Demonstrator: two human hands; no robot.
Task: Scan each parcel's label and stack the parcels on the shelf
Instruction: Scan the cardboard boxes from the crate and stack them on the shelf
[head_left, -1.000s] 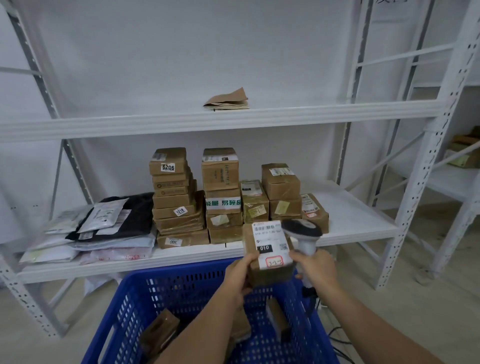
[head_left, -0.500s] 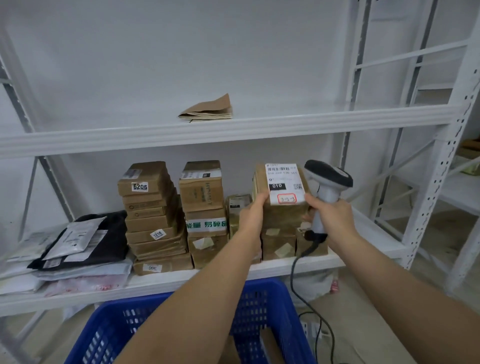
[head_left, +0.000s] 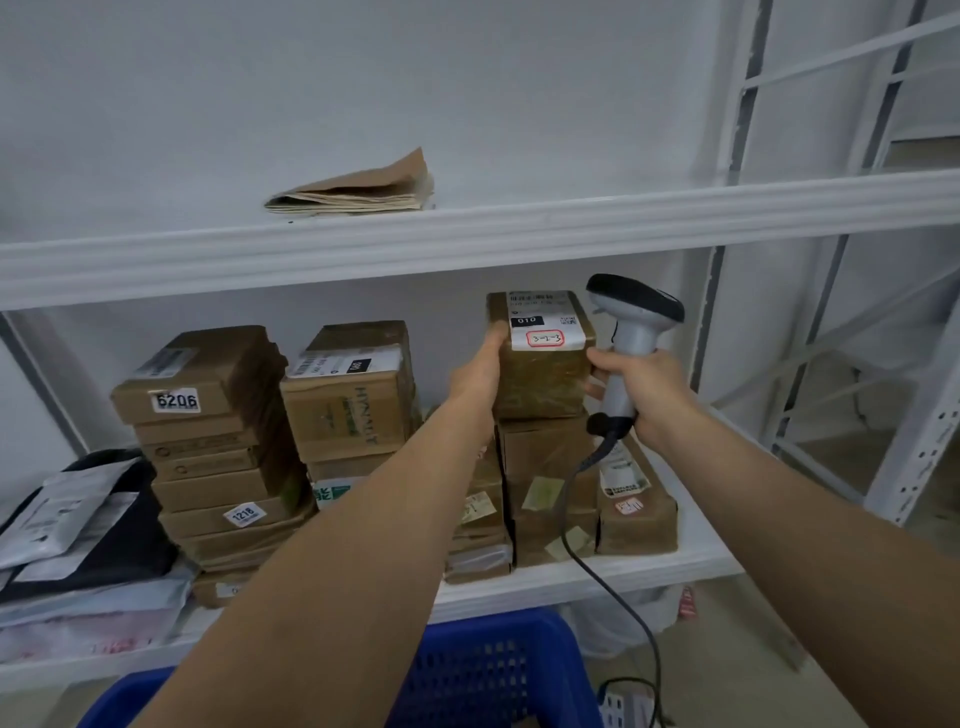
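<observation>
Right of centre in the frame, the left hand (head_left: 480, 371) grips the left side of a brown parcel (head_left: 540, 358), its white label facing up, sitting on top of a stack of parcels (head_left: 545, 483) on the middle shelf (head_left: 571, 582). The right hand (head_left: 647, 395) has its fingers wrapped round the handle of a grey scanner (head_left: 631, 332), with fingertips touching the parcel's right edge. A blue basket (head_left: 493, 670) sits at the bottom of the frame.

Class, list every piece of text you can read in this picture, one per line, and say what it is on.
"6206": sticker on the top box of the left stack.
"1218": sticker lower on that stack.
"HYNNUT": print on the second stack's top box.
"010" and "3-2-3": label on the held parcel.
Barcodes and other labels: too blurred.
</observation>
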